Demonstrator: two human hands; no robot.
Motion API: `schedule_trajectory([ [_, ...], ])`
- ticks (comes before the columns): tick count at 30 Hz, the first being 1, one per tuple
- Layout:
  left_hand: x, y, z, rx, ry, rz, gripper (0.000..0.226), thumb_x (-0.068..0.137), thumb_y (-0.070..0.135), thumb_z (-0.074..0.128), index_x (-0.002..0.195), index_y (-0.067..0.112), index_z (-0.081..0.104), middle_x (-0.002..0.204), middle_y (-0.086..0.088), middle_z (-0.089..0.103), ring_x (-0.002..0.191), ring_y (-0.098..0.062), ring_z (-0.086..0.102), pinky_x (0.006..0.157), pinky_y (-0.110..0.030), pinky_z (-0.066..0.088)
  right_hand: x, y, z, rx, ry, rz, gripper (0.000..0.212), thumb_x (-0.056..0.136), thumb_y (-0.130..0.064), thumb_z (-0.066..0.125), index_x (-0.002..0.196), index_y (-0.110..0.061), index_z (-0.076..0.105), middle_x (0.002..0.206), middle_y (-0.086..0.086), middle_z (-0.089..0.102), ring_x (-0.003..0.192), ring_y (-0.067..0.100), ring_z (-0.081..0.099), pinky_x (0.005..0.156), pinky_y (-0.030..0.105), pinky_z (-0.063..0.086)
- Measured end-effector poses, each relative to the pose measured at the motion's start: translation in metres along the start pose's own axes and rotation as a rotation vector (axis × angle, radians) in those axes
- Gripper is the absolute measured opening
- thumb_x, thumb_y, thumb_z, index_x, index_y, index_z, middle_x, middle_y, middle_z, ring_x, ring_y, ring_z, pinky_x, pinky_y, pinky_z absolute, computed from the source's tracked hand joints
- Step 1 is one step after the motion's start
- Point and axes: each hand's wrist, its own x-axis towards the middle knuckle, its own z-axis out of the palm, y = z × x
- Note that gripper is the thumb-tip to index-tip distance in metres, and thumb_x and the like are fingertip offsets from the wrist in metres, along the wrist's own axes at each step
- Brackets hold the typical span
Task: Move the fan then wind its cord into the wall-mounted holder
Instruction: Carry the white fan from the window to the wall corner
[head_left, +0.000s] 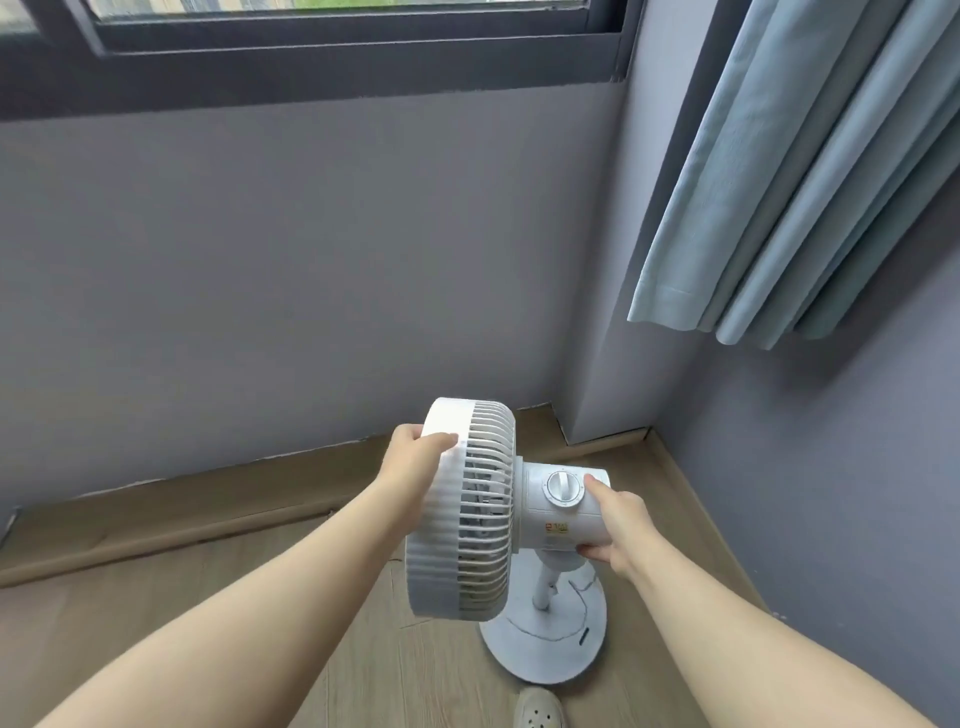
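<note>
A white pedestal fan (467, 519) stands on the wooden floor near the room's corner, its grille facing left. My left hand (415, 457) grips the front rim of the grille. My right hand (615, 525) holds the motor housing behind the round dial (563, 486). The fan's round base (545, 639) rests on the floor, with a thin dark cord (540, 631) lying curled across it. No wall-mounted holder is in view.
A grey wall with a dark-framed window (311, 47) runs ahead. A pale blue curtain (810, 171) hangs at the right, above the corner. A light shoe (537, 709) shows at the bottom edge. Wooden skirting (208, 493) lines the wall.
</note>
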Motion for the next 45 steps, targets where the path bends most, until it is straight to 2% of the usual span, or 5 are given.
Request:
schedule_trajectory([
  [13, -0.072, 0.029, -0.038, 0.023, -0.253, 0.263, 0.031, 0.088, 0.008, 0.057, 0.118, 0.012, 0.049, 0.105, -0.007, 0.063, 0.092, -0.025, 0.064, 0.086, -0.042, 0.052, -0.081, 0.024, -0.009, 0.164, 0.072, -0.111, 0.048, 0.089, -0.033, 0.059, 0.127, -0.005, 0.049, 0.121, 0.019, 0.058, 0.101, 0.040, 0.061, 0.075, 0.053, 0.055],
  [18, -0.111, 0.024, -0.023, 0.073, -0.328, 0.295, 0.029, 0.087, 0.008, 0.060, 0.114, 0.013, 0.051, 0.104, -0.006, 0.062, 0.097, -0.029, 0.063, 0.092, -0.047, 0.051, -0.117, 0.052, -0.038, 0.259, 0.144, -0.093, 0.044, 0.088, -0.032, 0.059, 0.124, -0.010, 0.049, 0.115, 0.017, 0.057, 0.098, 0.039, 0.059, 0.079, 0.056, 0.054],
  [25, -0.197, -0.005, 0.022, 0.142, -0.423, 0.342, 0.015, 0.087, 0.005, 0.061, 0.081, 0.014, 0.051, 0.078, -0.003, 0.057, 0.066, -0.019, 0.056, 0.063, -0.030, 0.046, -0.179, 0.113, -0.111, 0.417, 0.230, -0.083, 0.034, 0.089, -0.032, 0.058, 0.114, -0.016, 0.043, 0.111, 0.016, 0.057, 0.097, 0.038, 0.060, 0.074, 0.053, 0.053],
  [32, -0.309, -0.063, 0.072, 0.127, -0.523, 0.309, 0.030, 0.085, 0.008, 0.064, 0.109, 0.011, 0.046, 0.105, -0.013, 0.058, 0.074, -0.022, 0.058, 0.063, -0.032, 0.048, -0.270, 0.192, -0.212, 0.503, 0.295, -0.116, 0.025, 0.090, -0.031, 0.057, 0.108, -0.016, 0.050, 0.086, 0.010, 0.058, 0.070, 0.029, 0.059, 0.053, 0.042, 0.050],
  [45, -0.481, -0.155, 0.145, 0.234, -0.817, 0.272, 0.029, 0.086, 0.009, 0.063, 0.112, 0.003, 0.050, 0.090, -0.009, 0.060, 0.067, -0.019, 0.058, 0.058, -0.029, 0.049, -0.418, 0.327, -0.352, 0.651, 0.625, -0.143, 0.030, 0.087, -0.030, 0.061, 0.109, -0.012, 0.050, 0.094, 0.012, 0.057, 0.095, 0.038, 0.060, 0.082, 0.059, 0.053],
])
